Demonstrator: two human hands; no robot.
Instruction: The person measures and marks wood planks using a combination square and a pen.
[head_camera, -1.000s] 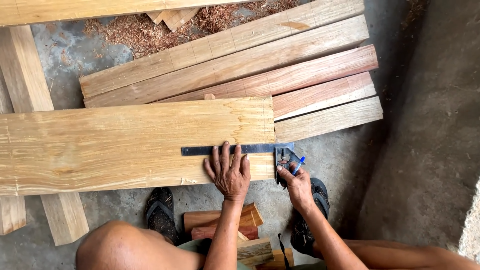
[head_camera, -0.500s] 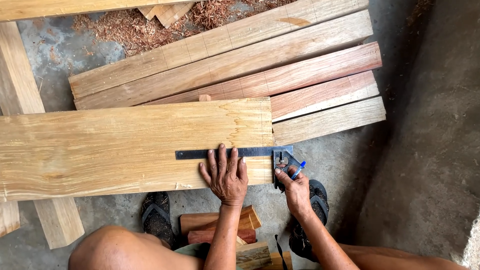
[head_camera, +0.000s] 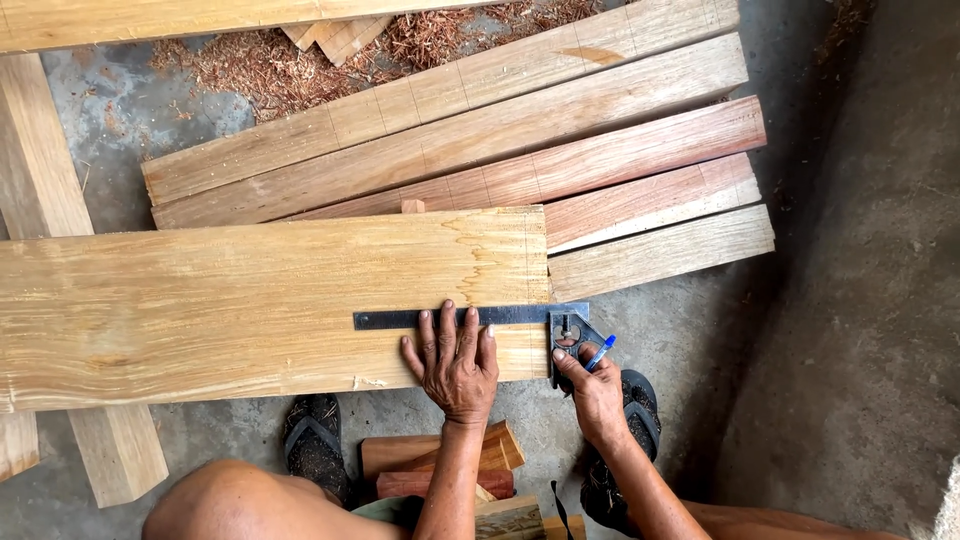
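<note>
A wide pale plank (head_camera: 230, 300) lies across the floor. A metal combination square (head_camera: 470, 317) rests on it, blade along the plank and head hooked over the right end. My left hand (head_camera: 452, 362) lies flat on the plank with fingertips pressing the blade. My right hand (head_camera: 592, 390) grips the square's head at the plank's end and holds a blue pen (head_camera: 599, 353) between its fingers.
Several narrower boards (head_camera: 480, 140), some reddish, lie side by side beyond the plank, with sawdust (head_camera: 300, 55) behind them. Support timbers (head_camera: 50, 170) cross under the plank at left. Short wood offcuts (head_camera: 440, 460) and my sandalled feet (head_camera: 315, 440) are near the bottom edge.
The hands and square hold the same pose on the plank; only the view has shifted slightly, so everything sits a little lower in the frame.
</note>
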